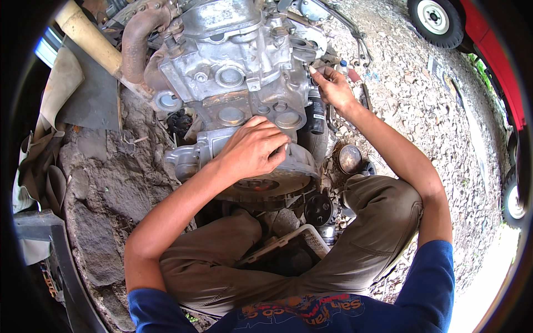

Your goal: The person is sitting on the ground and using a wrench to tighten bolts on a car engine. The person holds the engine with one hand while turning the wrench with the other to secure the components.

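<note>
A grey metal engine [222,105] stands on the ground between my knees and beyond. My left hand [255,147] lies on its near end, above the round housing, with the fingers curled inward. Its fingertips are partly hidden, and I cannot make out anything in them. At the engine's right side is my right hand [335,90], thumb toward the engine and fingers bent. What these fingers hold, if anything, is too small to tell. Just below that hand a black cylindrical filter [316,115] sits against the engine.
A rusty curved pipe [136,47] and a bamboo pole [89,36] are at the left. Between my legs stands a light plastic crate [277,244]. A round metal tin [350,159] and a capped bottle [342,67] lie on the right. A red vehicle [494,50] stands on the gravel.
</note>
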Motion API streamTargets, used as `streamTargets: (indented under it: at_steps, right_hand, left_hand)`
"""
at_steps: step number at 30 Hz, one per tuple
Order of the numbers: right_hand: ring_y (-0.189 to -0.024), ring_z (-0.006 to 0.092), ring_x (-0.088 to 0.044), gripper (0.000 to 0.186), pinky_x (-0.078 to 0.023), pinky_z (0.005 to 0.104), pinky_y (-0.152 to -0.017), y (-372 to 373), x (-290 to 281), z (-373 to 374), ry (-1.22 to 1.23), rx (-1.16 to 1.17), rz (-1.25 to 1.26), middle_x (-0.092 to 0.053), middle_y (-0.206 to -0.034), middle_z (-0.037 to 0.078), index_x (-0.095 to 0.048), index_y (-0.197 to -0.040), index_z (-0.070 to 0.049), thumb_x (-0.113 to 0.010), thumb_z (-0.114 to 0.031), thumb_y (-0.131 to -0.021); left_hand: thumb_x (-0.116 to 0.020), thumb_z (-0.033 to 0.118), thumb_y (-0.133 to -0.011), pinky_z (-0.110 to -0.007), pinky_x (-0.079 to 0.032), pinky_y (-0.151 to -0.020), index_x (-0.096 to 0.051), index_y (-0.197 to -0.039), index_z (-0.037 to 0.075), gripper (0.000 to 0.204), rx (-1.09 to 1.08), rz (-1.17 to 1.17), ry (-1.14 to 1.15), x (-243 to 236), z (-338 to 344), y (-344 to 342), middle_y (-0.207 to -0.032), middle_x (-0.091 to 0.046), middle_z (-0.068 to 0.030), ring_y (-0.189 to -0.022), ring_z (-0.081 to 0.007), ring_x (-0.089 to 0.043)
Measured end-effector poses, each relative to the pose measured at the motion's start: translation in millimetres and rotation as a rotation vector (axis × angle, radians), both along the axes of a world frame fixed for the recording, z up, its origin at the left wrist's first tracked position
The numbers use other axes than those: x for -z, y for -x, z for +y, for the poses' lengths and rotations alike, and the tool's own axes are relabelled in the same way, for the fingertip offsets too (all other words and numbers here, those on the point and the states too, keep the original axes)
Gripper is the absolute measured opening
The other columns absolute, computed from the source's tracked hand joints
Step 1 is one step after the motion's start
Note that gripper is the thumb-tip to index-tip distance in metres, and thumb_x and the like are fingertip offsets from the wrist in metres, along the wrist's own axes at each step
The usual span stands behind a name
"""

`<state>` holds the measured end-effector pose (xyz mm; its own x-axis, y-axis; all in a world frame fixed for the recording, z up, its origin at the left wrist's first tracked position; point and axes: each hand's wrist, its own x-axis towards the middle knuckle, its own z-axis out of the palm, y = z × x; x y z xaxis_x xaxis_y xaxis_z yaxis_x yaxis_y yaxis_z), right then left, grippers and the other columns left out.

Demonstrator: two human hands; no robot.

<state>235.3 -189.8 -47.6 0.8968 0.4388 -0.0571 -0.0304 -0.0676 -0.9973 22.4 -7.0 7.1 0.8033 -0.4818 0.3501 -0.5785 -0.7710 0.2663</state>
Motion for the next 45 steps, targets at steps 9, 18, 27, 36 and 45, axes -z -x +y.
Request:
streamTargets:
  at_steps: [9,18,27,36,45]
  right_hand:
    - [-0.056,0.0054,-0.043,0.034,-0.034,0.0251,-0.048,0.5,-0.2,1.1,-0.034,-0.018,-0.008,-0.06,-0.074,-0.001,-0.064,-0.099,-0.003,-0.067,-0.037,-0.097]
    - [-0.056,0.0058,-0.044,0.039,-0.036,0.025,-0.048,-0.8,-0.6,0.8,0.002,-0.003,0.028,-0.062,-0.077,0.001,-0.061,-0.107,-0.001,-0.069,-0.038,-0.095]
    - [-0.055,0.0062,-0.044,0.036,-0.034,0.0256,-0.047,-2.4,2.3,1.7,-0.023,-0.002,-0.036,-0.061,-0.075,0.001,-0.062,-0.106,-0.002,-0.068,-0.036,-0.096]
    - [-0.051,0.0064,-0.042,0.033,-0.032,0.026,-0.044,2.0,0.9,2.8,-0.068,-0.017,-0.013,-0.055,-0.068,-0.001,-0.061,-0.104,-0.003,-0.067,-0.035,-0.097]
    - [-0.052,0.0059,-0.042,0.032,-0.032,0.0255,-0.045,3.0,3.9,3.9,-0.099,-0.025,-0.031,-0.059,-0.071,0.0,-0.059,-0.106,-0.002,-0.066,-0.033,-0.098]
  left_hand:
    - [-0.068,0.007,-0.081,-0.04,-0.046,-0.093,-0.07,-0.093,0.003,0.012,-0.003,0.009,0.008,-0.3,-0.2,0.7,-0.09,-0.07,-0.0083,-0.089,-0.0257,-0.066]
    - [-0.067,0.007,-0.081,-0.04,-0.046,-0.093,-0.07,-0.092,0.003,0.012,-0.005,0.016,0.006,0.2,0.3,0.6,-0.089,-0.07,-0.0084,-0.088,-0.026,-0.066]
    - [-0.068,0.007,-0.082,-0.04,-0.046,-0.093,-0.07,-0.092,0.003,0.011,-0.009,0.021,-0.006,-1.5,-0.3,1.0,-0.089,-0.07,-0.0083,-0.088,-0.0258,-0.066]
    - [-0.068,0.007,-0.082,-0.04,-0.046,-0.093,-0.07,-0.092,0.003,0.011,-0.006,0.002,0.003,-0.6,-1.1,0.6,-0.089,-0.07,-0.0083,-0.088,-0.0256,-0.066]
    - [-0.068,0.007,-0.082,-0.04,-0.047,-0.091,-0.069,-0.092,0.003,0.011,0.001,0.0,-0.004,0.0,0.0,0.1,-0.089,-0.069,-0.0084,-0.087,-0.0258,-0.065]
